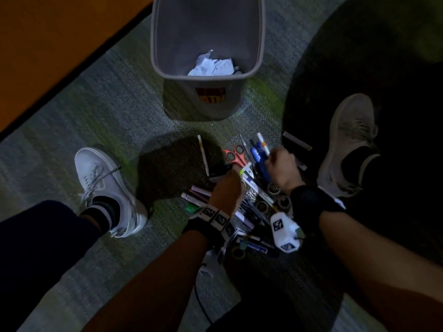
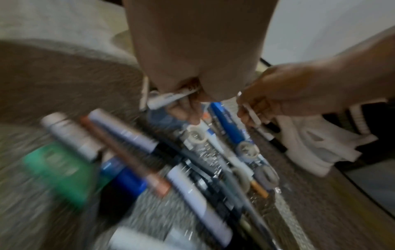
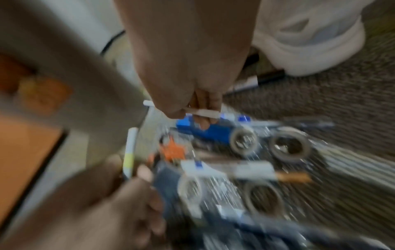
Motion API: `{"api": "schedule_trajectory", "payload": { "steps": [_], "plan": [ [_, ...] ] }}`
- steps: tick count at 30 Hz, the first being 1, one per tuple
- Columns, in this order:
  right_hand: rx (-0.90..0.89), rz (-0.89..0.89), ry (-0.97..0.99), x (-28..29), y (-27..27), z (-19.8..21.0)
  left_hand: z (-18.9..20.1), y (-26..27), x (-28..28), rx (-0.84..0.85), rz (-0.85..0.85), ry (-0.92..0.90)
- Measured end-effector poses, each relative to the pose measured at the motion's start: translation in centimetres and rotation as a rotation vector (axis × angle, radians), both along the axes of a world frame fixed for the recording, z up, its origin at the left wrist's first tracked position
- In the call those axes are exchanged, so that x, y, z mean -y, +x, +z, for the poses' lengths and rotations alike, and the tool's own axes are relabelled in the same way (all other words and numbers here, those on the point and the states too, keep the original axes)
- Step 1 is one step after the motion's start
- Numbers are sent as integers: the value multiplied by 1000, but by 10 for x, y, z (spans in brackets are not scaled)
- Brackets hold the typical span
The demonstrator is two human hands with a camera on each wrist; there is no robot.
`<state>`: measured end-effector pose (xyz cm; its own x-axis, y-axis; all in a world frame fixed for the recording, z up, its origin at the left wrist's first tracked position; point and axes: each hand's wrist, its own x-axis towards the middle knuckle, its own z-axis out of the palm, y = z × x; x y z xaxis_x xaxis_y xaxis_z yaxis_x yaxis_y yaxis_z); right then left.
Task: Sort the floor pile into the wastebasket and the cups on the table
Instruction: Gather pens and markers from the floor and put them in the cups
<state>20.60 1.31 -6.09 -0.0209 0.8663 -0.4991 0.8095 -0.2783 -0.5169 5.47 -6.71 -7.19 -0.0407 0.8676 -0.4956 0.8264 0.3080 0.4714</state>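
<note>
Heaped on grey carpet just below the grey wastebasket (image 1: 208,39): the floor pile (image 1: 249,204), a dark tangle of pens and markers, blue, white and purple barrels crossing each other, with several tape rolls (image 3: 289,146), scattered metal clips and red-handled scissors (image 1: 236,155) at the edge nearest the basket. Crumpled white paper (image 1: 212,65) lying in the basket's bottom. Over the pile, left hand (image 1: 226,188) with fingers curled round a white marker with a yellow band (image 1: 245,169); right hand (image 1: 282,167) likewise closed round a slim white pen (image 1: 263,143), tip pointing toward the basket. White sneakers (image 1: 107,188) planted either side of the pile.
</note>
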Motion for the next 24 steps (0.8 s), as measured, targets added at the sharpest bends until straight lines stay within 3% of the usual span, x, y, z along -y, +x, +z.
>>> {"api": "schedule_trajectory", "payload": {
  "steps": [3, 5, 11, 15, 24],
  "plan": [
    [-13, -163, 1, -32, 22, -3, 8, 21, -32, -27, -251, 89],
    [47, -171, 17, -49, 35, -6, 14, 35, -57, -14, -378, 129],
    [333, 235, -31, -63, 67, -30, 8, 62, -103, -157, -704, 97],
    [331, 258, 22, -46, 72, -46, -9, 65, -101, -219, -754, -16],
    [174, 213, -202, -52, 68, -32, 2, 69, -107, -312, -890, -24]
  ]
}}
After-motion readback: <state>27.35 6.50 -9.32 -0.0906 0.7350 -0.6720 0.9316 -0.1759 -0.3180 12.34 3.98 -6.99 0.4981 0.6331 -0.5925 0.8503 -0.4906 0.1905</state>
